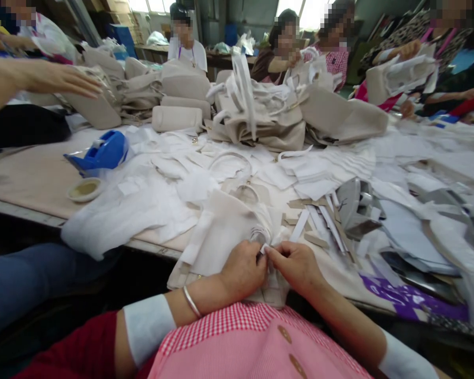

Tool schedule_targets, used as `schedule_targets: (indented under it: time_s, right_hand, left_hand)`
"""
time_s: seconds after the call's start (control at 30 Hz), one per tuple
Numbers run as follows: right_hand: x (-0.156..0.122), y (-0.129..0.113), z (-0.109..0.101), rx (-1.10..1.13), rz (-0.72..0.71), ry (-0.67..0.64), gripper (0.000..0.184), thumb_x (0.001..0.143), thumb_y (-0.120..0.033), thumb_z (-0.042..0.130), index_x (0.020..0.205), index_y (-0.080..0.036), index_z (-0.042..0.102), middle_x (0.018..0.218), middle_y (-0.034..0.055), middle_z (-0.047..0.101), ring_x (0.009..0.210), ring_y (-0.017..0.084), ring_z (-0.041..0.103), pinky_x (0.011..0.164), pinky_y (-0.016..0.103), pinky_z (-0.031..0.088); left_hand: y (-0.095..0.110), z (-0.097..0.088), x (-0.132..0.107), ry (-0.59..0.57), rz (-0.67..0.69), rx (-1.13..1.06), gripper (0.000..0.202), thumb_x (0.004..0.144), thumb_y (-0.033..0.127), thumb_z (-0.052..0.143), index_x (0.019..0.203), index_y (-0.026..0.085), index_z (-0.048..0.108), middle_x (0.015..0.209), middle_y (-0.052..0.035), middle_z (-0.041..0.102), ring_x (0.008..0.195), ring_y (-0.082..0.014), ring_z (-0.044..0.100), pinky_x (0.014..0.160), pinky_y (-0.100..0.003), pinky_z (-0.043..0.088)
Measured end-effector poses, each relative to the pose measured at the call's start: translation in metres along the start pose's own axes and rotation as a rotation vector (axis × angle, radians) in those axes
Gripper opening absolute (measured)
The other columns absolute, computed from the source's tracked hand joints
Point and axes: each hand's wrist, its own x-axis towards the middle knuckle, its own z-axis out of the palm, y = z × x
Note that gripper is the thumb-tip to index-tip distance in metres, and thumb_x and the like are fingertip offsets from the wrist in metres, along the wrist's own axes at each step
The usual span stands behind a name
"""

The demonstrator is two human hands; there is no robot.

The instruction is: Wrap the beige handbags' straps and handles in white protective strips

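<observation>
A pale beige handbag lies at the table's front edge against my apron, partly covered with thin white wrapping sheet. My left hand is closed on the bunched white wrapping around the bag's handle. Right beside it, my right hand pinches a small white end of the wrapping between thumb and forefinger. The fingertips of both hands nearly meet. Exactly what lies under my left fingers is hidden.
A blue tape dispenser and a small round dish stand left. To the right are a grey tape dispenser and loose strips. Beige bags pile up behind. A co-worker's hand reaches in at left; other people work across the table.
</observation>
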Motion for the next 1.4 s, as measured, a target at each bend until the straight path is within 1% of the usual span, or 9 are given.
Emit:
schedule_targets:
  time_s: [0.17, 0.3, 0.43, 0.6, 0.77, 0.93, 1.1, 1.2, 1.4]
  right_hand:
    - [0.0, 0.004, 0.012, -0.054, -0.056, 0.106, 0.049, 0.085, -0.052, 0.059, 0.049, -0.021, 0.05, 0.045, -0.0027, 0.051, 0.046, 0.012, 0.045, 0.048, 0.025, 0.03]
    - [-0.005, 0.002, 0.014, -0.097, -0.089, 0.135, 0.048, 0.088, -0.052, 0.055, 0.051, -0.021, 0.051, 0.049, -0.0011, 0.054, 0.05, 0.014, 0.047, 0.052, 0.026, 0.033]
    - [-0.013, 0.003, 0.007, 0.106, 0.004, 0.03, 0.032, 0.086, -0.043, 0.059, 0.066, -0.02, 0.069, 0.064, 0.002, 0.068, 0.062, 0.017, 0.058, 0.06, 0.027, 0.042]
    - [-0.016, 0.007, 0.002, 0.4, 0.263, -0.055, 0.023, 0.077, -0.039, 0.067, 0.07, -0.018, 0.072, 0.066, 0.002, 0.071, 0.059, 0.017, 0.059, 0.055, 0.026, 0.043]
    - [-0.014, 0.008, 0.001, 0.429, 0.238, -0.092, 0.02, 0.078, -0.035, 0.067, 0.082, -0.017, 0.074, 0.071, 0.0016, 0.072, 0.066, 0.017, 0.062, 0.061, 0.026, 0.046]
    - [-0.013, 0.015, 0.001, 0.404, 0.033, -0.049, 0.017, 0.082, -0.033, 0.063, 0.084, -0.018, 0.071, 0.073, 0.0, 0.069, 0.067, 0.016, 0.059, 0.063, 0.026, 0.044]
    - [-0.004, 0.029, -0.003, 0.317, -0.175, -0.032, 0.016, 0.086, -0.032, 0.061, 0.077, -0.019, 0.066, 0.068, -0.0018, 0.062, 0.065, 0.013, 0.053, 0.062, 0.025, 0.04]
    - [0.004, 0.036, -0.006, 0.31, -0.158, -0.08, 0.021, 0.083, -0.035, 0.066, 0.071, -0.018, 0.064, 0.063, -0.0024, 0.058, 0.061, 0.013, 0.049, 0.058, 0.025, 0.037]
    - [0.01, 0.04, -0.007, 0.649, -0.039, -0.296, 0.03, 0.084, -0.042, 0.062, 0.068, -0.017, 0.061, 0.057, -0.004, 0.051, 0.053, 0.011, 0.045, 0.052, 0.024, 0.034]
  left_hand:
    - [-0.002, 0.003, -0.002, 0.037, 0.013, 0.032, 0.017, 0.089, 0.019, 0.051, 0.079, 0.015, 0.063, 0.076, -0.0066, 0.061, 0.073, -0.019, 0.056, 0.068, -0.029, 0.043]
    - [-0.003, 0.003, -0.003, 0.04, 0.023, 0.039, 0.018, 0.09, 0.019, 0.05, 0.079, 0.016, 0.063, 0.076, -0.0074, 0.06, 0.074, -0.0196, 0.056, 0.069, -0.03, 0.044]
    - [-0.002, 0.0, -0.002, 0.04, 0.021, 0.025, 0.016, 0.091, 0.021, 0.05, 0.081, 0.016, 0.062, 0.077, -0.0072, 0.059, 0.075, -0.0206, 0.056, 0.07, -0.031, 0.044]
    - [0.0, -0.003, -0.003, 0.035, -0.011, -0.017, 0.016, 0.091, 0.025, 0.052, 0.084, 0.015, 0.063, 0.079, -0.0077, 0.059, 0.076, -0.0208, 0.057, 0.071, -0.031, 0.044]
    - [-0.002, -0.004, -0.001, 0.022, -0.023, -0.114, 0.014, 0.09, 0.024, 0.054, 0.084, 0.015, 0.064, 0.079, -0.0068, 0.062, 0.076, -0.02, 0.057, 0.072, -0.031, 0.043]
    - [-0.003, -0.011, 0.003, -0.129, -0.083, -0.426, 0.024, 0.092, 0.03, 0.052, 0.083, 0.014, 0.068, 0.073, -0.0039, 0.064, 0.068, -0.0166, 0.055, 0.063, -0.027, 0.041]
    - [-0.001, -0.018, 0.006, -0.226, -0.177, -0.607, 0.023, 0.089, 0.032, 0.055, 0.082, 0.013, 0.068, 0.072, -0.0031, 0.063, 0.067, -0.016, 0.054, 0.061, -0.026, 0.04]
    - [-0.004, -0.016, 0.006, -0.312, -0.229, -0.769, 0.026, 0.088, 0.037, 0.057, 0.088, 0.013, 0.067, 0.069, -0.0018, 0.062, 0.064, -0.0154, 0.055, 0.058, -0.025, 0.04]
    - [-0.012, -0.013, 0.007, -0.434, -0.294, -1.014, 0.035, 0.086, 0.046, 0.061, 0.087, 0.012, 0.066, 0.065, 0.0004, 0.057, 0.049, -0.0071, 0.041, 0.049, -0.021, 0.031]
